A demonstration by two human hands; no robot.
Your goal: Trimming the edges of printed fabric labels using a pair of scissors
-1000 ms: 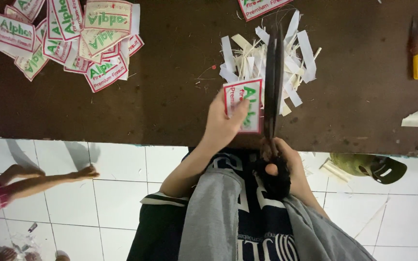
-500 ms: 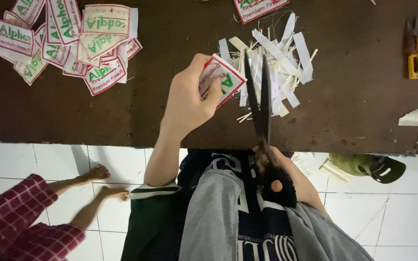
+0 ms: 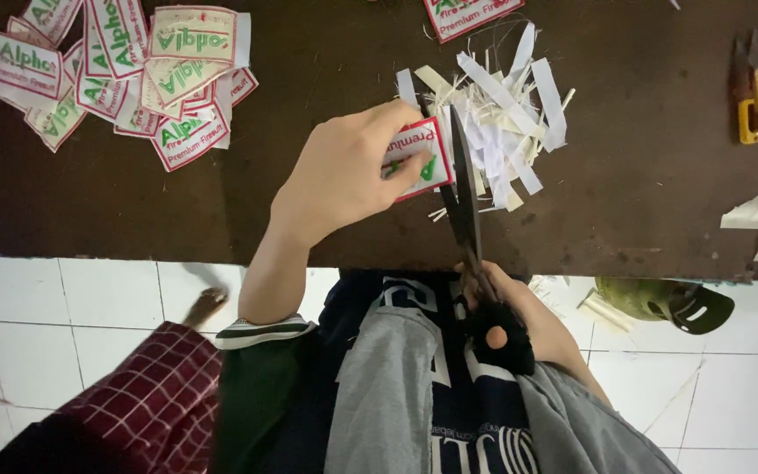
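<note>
- Across the top of the view runs a dark brown worktable [image 3: 116, 219], its near edge meeting a floor of white tiles [image 3: 72, 307].
- Below the table edge sits the person's lap, in a dark printed top and grey cloth; beside it, at the lower left, is another person's red checked sleeve [image 3: 142, 412].
- At the far left of the table lies a loose heap of cut labels [image 3: 116, 79], white with red borders and green lettering, overlapping one another.
- Near the middle, just behind the hands, is a pile of white paper strips [image 3: 506, 114].
- The left hand [image 3: 344, 171] is curled, thumb and fingers pinching a single label [image 3: 418, 158] held just above the table.
- Black-handled scissors [image 3: 465, 206] point away from the person, the blades against the label's right edge.
- The right hand [image 3: 519, 320] is closed through the scissor loops, at the table's near edge.
- A green cap-like object [image 3: 660, 298] lies on the tiles to the right.
- A small yellow-handled snipper [image 3: 749, 96] rests well apart at the far right of the table.
</note>
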